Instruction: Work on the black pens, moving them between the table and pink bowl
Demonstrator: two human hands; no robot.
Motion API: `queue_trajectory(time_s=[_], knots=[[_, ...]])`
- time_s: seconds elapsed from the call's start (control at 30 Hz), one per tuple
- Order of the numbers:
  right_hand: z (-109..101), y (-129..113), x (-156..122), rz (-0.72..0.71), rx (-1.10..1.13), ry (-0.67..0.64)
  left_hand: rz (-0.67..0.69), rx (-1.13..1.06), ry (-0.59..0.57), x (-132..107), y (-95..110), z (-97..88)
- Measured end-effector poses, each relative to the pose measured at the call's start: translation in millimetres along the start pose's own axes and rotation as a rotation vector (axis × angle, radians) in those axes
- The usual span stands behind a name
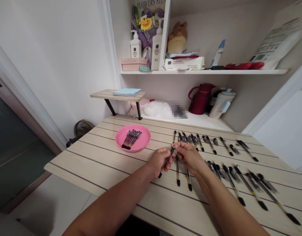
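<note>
A dark gel pen (pixel 162 171) is tilted in my left hand (pixel 159 161), whose fingers are wrapped round its barrel. My right hand (pixel 189 156) is closed at the pen's upper end, fingertips pinching there. Whether that end is a separate cap cannot be made out. Under and beside my right hand lie two slim pens (pixel 178 173) with dark ends pointing toward me. Uncapped pens and loose clear caps (pixel 234 149) are spread in two rows to the right. On the left, a pink scalloped plate (pixel 145 144) holds several pens (pixel 133 139) side by side.
The slatted wooden table (pixel 92 164) carries a small raised shelf (pixel 104 94) with blue paper (pixel 127 91) at its back left. Behind stand a red thermos jug (pixel 201 98) and a pale tumbler (pixel 222 104). Bottles and boxes fill the white shelf (pixel 205 72) above.
</note>
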State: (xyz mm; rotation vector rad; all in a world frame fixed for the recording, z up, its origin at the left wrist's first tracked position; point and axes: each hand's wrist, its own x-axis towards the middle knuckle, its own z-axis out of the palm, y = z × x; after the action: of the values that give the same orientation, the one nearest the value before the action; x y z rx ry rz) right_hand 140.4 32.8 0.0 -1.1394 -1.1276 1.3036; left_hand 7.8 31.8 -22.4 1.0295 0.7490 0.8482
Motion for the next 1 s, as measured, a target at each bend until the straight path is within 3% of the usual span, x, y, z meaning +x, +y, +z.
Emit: queue_trajectory(time_s=[0.2,0.4,0.53,0.63,0.83,1.0], knots=[[-1,2,0,0.027,-0.028,0.053,-0.041,0.024,-0.003,-1,1,-0.4],[-4,1,0,0.030,0.099,-0.086,-0.039,0.014,-0.030,-1,0,0.8],[-2,3,0,0.038,0.022,0.024,-0.023,0.074,0.022,-1,-1,1.0],[-1,4,0,0.013,-0.047,0.025,-0.033,0.079,0.012,-2,-1,1.2],[-10,1,2,0.000,0.150,0.058,-0.080,0.005,-0.077,-2,-2,1.6],[-18,4,7,-0.024,0.184,0.140,-0.089,0.011,0.010,1,-5,-0.1]])
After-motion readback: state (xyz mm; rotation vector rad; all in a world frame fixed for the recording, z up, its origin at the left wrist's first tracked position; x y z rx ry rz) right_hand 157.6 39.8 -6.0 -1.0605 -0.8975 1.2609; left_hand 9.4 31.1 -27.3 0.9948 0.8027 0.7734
